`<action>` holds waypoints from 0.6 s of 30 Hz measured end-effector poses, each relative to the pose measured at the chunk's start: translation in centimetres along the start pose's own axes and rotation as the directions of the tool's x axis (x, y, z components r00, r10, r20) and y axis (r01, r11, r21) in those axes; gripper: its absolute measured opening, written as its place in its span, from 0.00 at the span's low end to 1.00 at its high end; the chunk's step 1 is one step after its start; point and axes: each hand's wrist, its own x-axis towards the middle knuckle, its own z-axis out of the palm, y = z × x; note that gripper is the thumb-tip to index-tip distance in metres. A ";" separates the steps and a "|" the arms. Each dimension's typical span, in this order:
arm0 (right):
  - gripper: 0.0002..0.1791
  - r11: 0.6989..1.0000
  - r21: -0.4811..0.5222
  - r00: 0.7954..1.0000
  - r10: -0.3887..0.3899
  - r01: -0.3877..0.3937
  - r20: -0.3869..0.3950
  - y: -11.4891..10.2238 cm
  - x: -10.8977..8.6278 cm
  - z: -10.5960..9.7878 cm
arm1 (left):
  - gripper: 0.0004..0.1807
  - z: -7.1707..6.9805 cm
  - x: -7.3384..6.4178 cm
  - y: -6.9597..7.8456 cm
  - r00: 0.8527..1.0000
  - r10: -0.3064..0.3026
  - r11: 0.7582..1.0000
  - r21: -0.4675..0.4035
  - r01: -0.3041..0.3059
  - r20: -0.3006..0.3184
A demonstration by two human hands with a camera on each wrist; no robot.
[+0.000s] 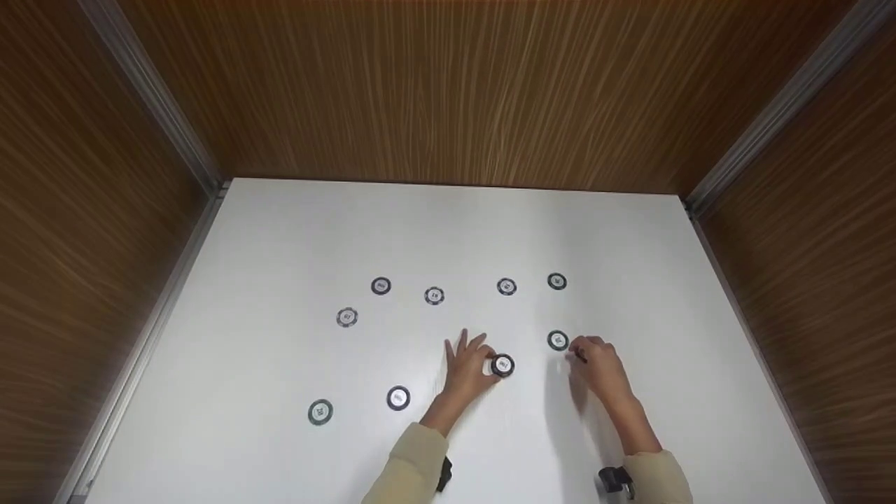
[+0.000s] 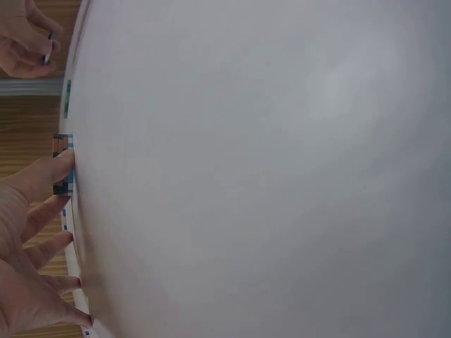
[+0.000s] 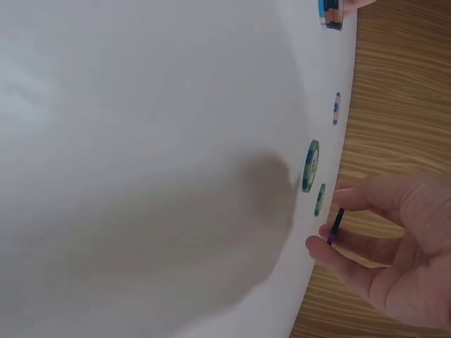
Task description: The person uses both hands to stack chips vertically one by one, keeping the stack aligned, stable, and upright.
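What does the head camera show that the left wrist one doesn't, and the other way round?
Only the head view shows the two beige sleeves and the printed top of the chip stack. Only the left wrist view clearly shows the stack's side, with its orange-brown bands. Both show the left hand gripping that stack, the right hand pinching a chip, and the white table.

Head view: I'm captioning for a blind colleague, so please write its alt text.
A person's left hand has a short stack of round chips in its grip on a white table, while the right hand pinches a single raised chip. Eight more chips lie flat across the table, with brown wood-grain panels behind and at both sides.
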 end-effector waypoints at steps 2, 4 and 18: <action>0.09 1.000 0.000 1.000 0.020 -0.020 0.019 -0.5 0.1 0.1 | 0.19 0.1 0.1 0.0 1.000 -0.016 1.000 0.010 0.016 0.022; 0.10 0.999 -0.001 0.999 0.033 -0.033 0.034 -0.9 0.1 0.1 | 0.19 0.1 0.1 0.0 0.999 -0.023 1.000 0.007 0.023 0.030; 0.15 0.995 -0.033 0.994 -0.087 0.090 0.068 -3.1 0.2 0.9 | 0.18 0.2 0.0 -0.1 1.000 -0.006 1.000 0.004 0.006 0.009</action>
